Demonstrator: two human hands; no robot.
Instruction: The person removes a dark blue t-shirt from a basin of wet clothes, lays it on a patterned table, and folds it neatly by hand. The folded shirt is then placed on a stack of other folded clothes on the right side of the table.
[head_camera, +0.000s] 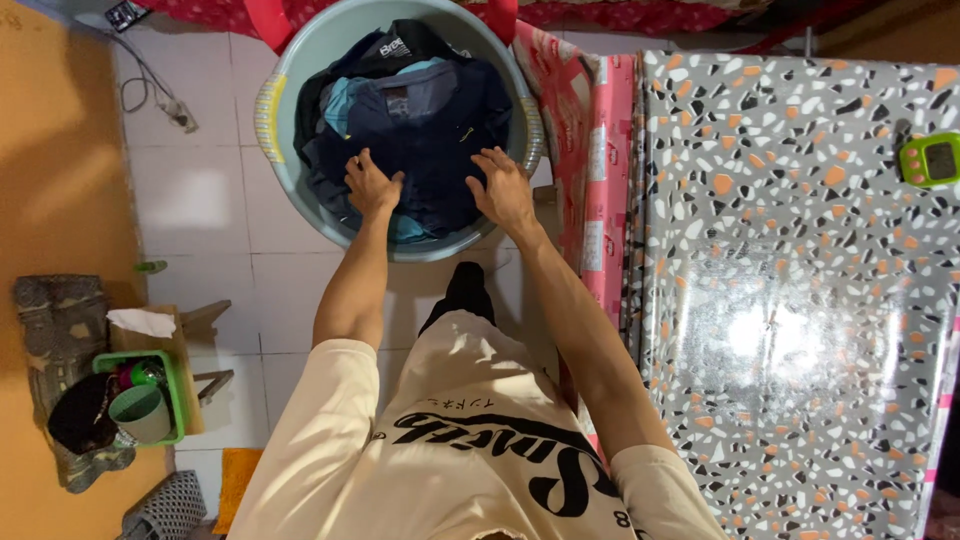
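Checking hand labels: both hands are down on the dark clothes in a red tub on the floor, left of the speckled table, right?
Not quite: the tub is pale blue-grey, not red. The head view shows left hand and right hand on the dark clothes, left of the speckled table.

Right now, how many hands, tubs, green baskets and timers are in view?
Hands: 2, the left hand and right hand, both on dark clothes
Grey tub: 1
Green basket: 1
Green timer: 1
Total: 5
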